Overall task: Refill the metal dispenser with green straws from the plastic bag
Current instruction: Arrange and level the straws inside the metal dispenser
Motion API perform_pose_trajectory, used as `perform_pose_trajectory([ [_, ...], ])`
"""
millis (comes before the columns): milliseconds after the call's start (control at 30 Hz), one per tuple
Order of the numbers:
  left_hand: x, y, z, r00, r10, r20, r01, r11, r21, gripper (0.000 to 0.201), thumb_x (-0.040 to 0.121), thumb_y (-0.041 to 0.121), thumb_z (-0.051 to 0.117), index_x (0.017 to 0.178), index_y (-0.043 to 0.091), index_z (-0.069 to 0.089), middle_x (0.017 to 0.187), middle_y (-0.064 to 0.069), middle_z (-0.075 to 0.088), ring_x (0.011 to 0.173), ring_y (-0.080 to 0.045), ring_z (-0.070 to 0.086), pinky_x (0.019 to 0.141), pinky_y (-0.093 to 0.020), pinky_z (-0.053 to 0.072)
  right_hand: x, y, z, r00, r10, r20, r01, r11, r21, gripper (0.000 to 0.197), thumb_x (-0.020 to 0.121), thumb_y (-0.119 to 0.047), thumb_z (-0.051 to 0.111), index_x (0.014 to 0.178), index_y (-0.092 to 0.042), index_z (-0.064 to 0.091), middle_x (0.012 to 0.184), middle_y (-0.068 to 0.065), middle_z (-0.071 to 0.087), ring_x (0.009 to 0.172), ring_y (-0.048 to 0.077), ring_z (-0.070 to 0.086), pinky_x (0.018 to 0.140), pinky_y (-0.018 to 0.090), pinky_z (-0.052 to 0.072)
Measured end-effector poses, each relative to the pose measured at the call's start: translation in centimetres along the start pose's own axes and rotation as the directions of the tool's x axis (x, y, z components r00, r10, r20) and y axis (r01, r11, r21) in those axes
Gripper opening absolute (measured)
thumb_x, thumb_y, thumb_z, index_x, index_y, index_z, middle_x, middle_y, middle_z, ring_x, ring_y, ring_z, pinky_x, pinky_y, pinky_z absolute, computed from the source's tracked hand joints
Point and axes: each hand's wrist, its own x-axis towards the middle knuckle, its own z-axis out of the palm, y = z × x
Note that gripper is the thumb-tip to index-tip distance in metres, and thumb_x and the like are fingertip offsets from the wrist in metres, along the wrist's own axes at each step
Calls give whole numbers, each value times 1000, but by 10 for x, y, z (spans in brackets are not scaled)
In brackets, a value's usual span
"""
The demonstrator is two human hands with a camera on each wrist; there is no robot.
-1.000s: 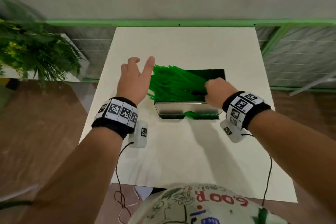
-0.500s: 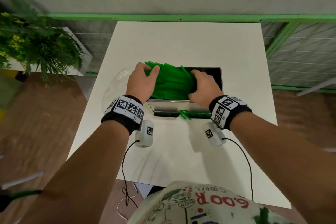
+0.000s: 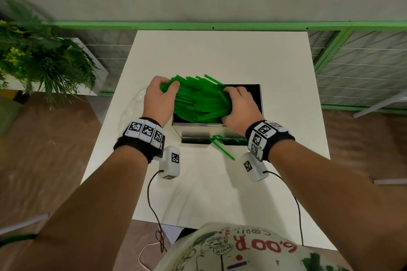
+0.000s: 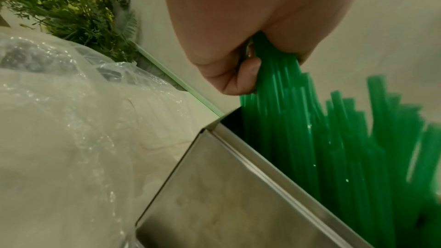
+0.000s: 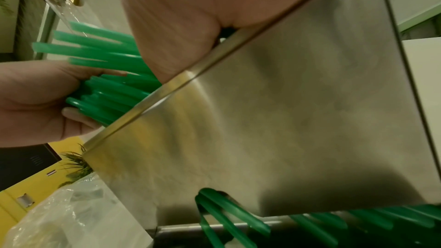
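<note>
A metal dispenser (image 3: 198, 131) stands mid-table, its open top crammed with green straws (image 3: 198, 99) that fan up and to the left. My left hand (image 3: 159, 99) grips the straws' upper left ends; the left wrist view shows fingers (image 4: 241, 74) curled round a bunch (image 4: 310, 139) above the steel wall (image 4: 226, 205). My right hand (image 3: 236, 105) curls over the straws' right ends at the box's near right corner. A few straws (image 3: 221, 147) poke out of the front slot (image 5: 229, 212). The clear plastic bag (image 3: 132, 105) lies crumpled left of the dispenser (image 4: 71, 120).
The white table (image 3: 220, 193) is narrow, with bare surface in front and behind. A leafy plant (image 3: 37, 61) stands off the left edge. A green railing (image 3: 220, 25) and wire mesh run behind and to the right. Cables hang from both wrist cameras.
My left hand came in from open above the table and closed on the straws' left ends. The right hand stayed on the right ends. The bundle has lifted and fanned out.
</note>
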Motion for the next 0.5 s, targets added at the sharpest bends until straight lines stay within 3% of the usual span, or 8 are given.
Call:
perform_pose_trajectory([
  [167,-1,3,-3,999,-42,-12,41,996,-79,16,88,43,61,92,28,58,84,-9,58,72,-22,56,67,-47,54,-3,0,1,999,-3,-44,6,999,50,85,64,-22,71,144,-13,41,135,14,42,125,32,44,107,44,43],
  [267,-8,1,6,993,-65,99,65,998,6,26,95,45,53,105,22,59,86,-8,61,74,-22,59,73,-55,59,-4,-2,0,1000,-5,-15,6,998,57,86,67,-28,67,146,-12,38,140,13,40,129,31,41,109,43,41],
  [367,-12,7,15,994,-37,108,23,992,121,39,102,50,46,123,18,52,88,-1,59,74,-16,57,71,-38,54,-2,-3,-2,999,31,17,-33,997,73,90,65,-37,61,149,-14,36,144,12,41,131,32,41,109,44,39],
  [433,-13,10,19,994,-23,106,11,993,119,58,98,61,46,139,21,40,117,-6,60,101,-18,60,89,-35,48,1,-4,-4,998,54,43,-57,996,66,90,66,-39,60,150,-17,34,146,11,42,131,31,42,109,45,39],
  [500,-15,10,23,995,15,101,-23,996,82,81,87,75,48,149,26,30,146,-7,45,130,-21,49,108,-39,41,3,-4,-5,995,78,65,-81,995,51,87,70,-39,62,150,-19,34,147,10,43,133,31,41,109,46,37],
])
